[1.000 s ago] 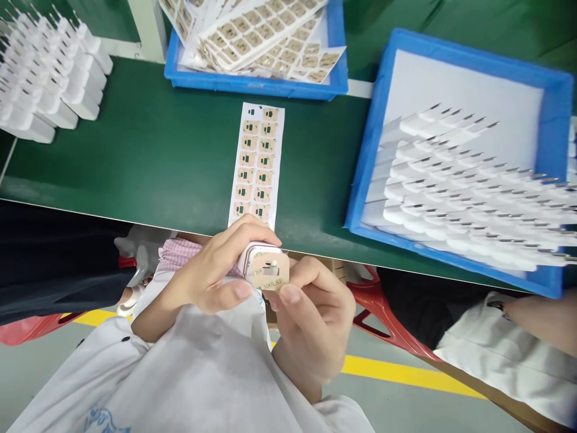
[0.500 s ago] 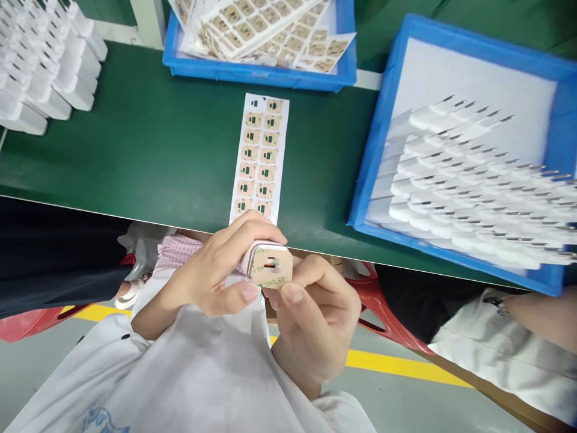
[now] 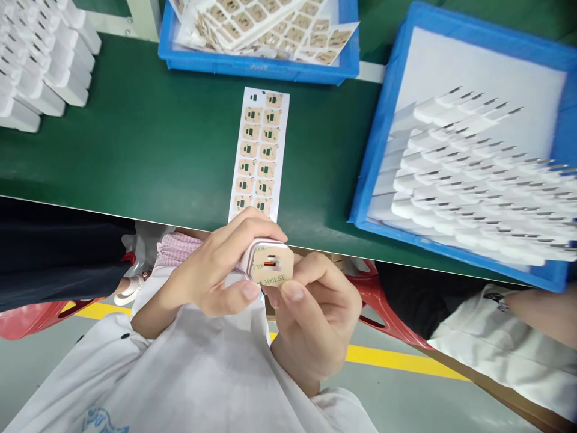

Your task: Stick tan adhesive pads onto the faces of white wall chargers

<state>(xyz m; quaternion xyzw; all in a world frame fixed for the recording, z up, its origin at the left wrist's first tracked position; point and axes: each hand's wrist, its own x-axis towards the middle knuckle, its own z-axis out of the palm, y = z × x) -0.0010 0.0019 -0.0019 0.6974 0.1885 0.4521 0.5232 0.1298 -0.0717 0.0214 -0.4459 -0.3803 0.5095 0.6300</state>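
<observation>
My left hand (image 3: 220,264) is wrapped round a small white plastic housing (image 3: 247,255), its end turned up toward me. Over that end lies a tan adhesive sticker (image 3: 277,276) with green print and a cut-out in the middle, where red and dark wire ends show. My right hand (image 3: 320,300) pinches the sticker's lower right corner between thumb and forefinger. Whether the sticker lies fully flat on the housing, I cannot tell. Just beyond my left fingers lies a white sheet of stickers (image 3: 259,150); its top left place shows only a small dark cut-out.
A blue tray (image 3: 256,67) of sticker sheets stands at the back. To the right, another blue tray (image 3: 365,174) holds rows of white parts with metal tips. White housings (image 3: 49,66) stand at far left on the green table (image 3: 121,132). People sit on both sides.
The sticker's cut-out sits slightly differently over the wires, and its top edge lies closer to the housing's rim. Both hands keep their grip. The view has shifted slightly.
</observation>
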